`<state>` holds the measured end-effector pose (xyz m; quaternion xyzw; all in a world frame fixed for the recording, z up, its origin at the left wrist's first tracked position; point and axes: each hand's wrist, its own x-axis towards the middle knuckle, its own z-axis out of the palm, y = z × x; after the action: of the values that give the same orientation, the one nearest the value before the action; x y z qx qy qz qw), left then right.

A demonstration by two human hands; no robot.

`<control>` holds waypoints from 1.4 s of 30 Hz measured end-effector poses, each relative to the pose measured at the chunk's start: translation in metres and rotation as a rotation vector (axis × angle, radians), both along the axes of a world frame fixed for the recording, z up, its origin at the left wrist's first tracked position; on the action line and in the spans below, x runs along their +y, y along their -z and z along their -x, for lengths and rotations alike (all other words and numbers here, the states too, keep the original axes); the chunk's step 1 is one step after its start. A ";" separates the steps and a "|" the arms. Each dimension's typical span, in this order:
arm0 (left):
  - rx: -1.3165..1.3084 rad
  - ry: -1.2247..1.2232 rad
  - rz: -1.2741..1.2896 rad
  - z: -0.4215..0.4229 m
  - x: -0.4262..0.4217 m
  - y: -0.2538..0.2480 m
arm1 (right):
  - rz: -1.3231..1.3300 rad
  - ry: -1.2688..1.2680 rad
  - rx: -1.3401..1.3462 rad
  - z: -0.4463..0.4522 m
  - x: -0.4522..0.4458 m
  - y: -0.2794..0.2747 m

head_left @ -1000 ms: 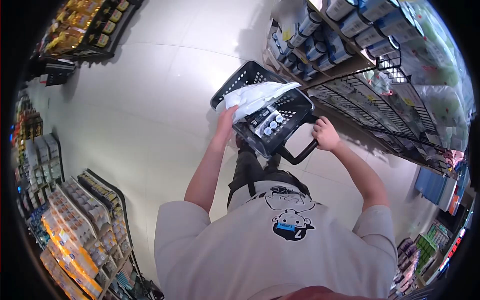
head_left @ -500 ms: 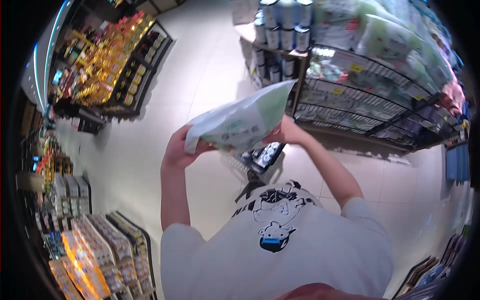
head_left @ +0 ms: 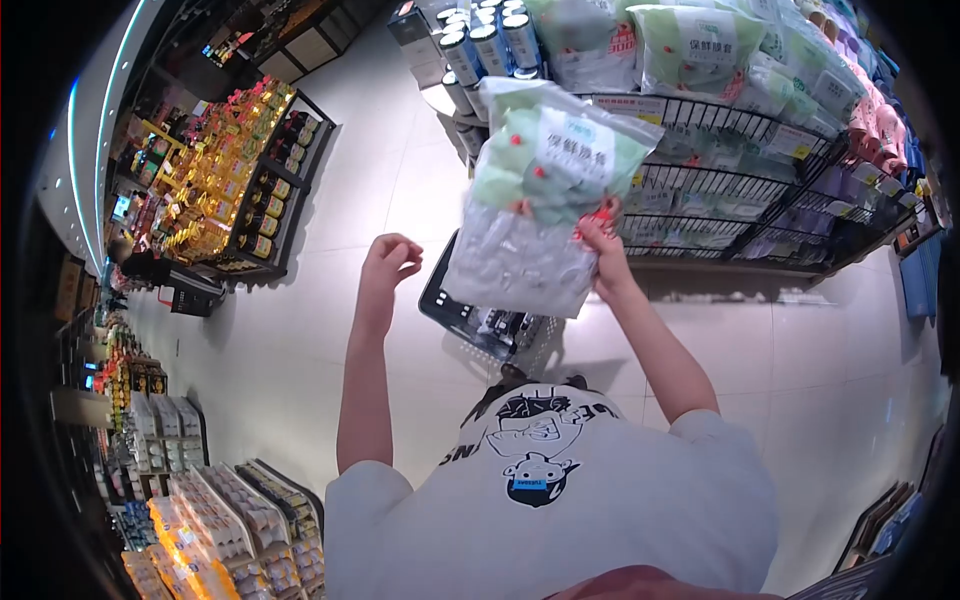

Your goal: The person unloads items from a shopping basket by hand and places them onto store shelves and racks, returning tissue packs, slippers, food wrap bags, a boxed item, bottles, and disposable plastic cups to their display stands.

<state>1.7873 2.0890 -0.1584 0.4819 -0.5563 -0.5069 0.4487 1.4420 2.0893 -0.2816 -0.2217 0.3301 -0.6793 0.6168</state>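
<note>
My right hand (head_left: 606, 250) grips the right edge of a clear plastic bag of cling film covers (head_left: 520, 255), thumb on its front. The bag has a green and white printed upper part with red dots, and crumpled clear film shows in its lower half. It is held up, slightly tilted, with its front toward me. My left hand (head_left: 390, 262) is in the air to the left of the bag, apart from it, fingers loosely curled and holding nothing. Beneath the bag, a dark shopping basket (head_left: 440, 300) is partly hidden; dark and white items show inside.
Ahead on the right stands a black wire rack (head_left: 720, 215) with similar green bags (head_left: 700, 50) on top. Blue and white canisters (head_left: 488, 48) stand beside it. At left is a shelf of golden bottles (head_left: 215, 165); packaged goods (head_left: 215, 510) fill shelves at lower left.
The bag has turned from nearly flat to upright, its printed front now facing me. My left hand has let go of it; my right hand still holds it. More of the basket shows.
</note>
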 end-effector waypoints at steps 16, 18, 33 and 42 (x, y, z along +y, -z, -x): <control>-0.405 0.454 0.174 0.042 -0.133 0.000 | 0.297 0.021 0.603 -0.005 -0.083 -0.150; -0.103 0.294 0.556 0.054 -0.155 -0.034 | 0.414 0.206 0.778 -0.016 -0.104 -0.205; -0.347 -0.106 0.848 0.172 -0.255 -0.079 | 0.344 0.269 1.412 0.106 -0.179 -0.263; -0.226 -0.040 0.929 0.307 -0.325 -0.042 | 0.649 0.275 1.239 0.227 -0.248 -0.211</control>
<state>1.4805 1.7643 -0.1167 0.2931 -0.7600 -0.1402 0.5629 1.2149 1.8415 -0.0707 -0.6959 0.4260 -0.5639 0.1272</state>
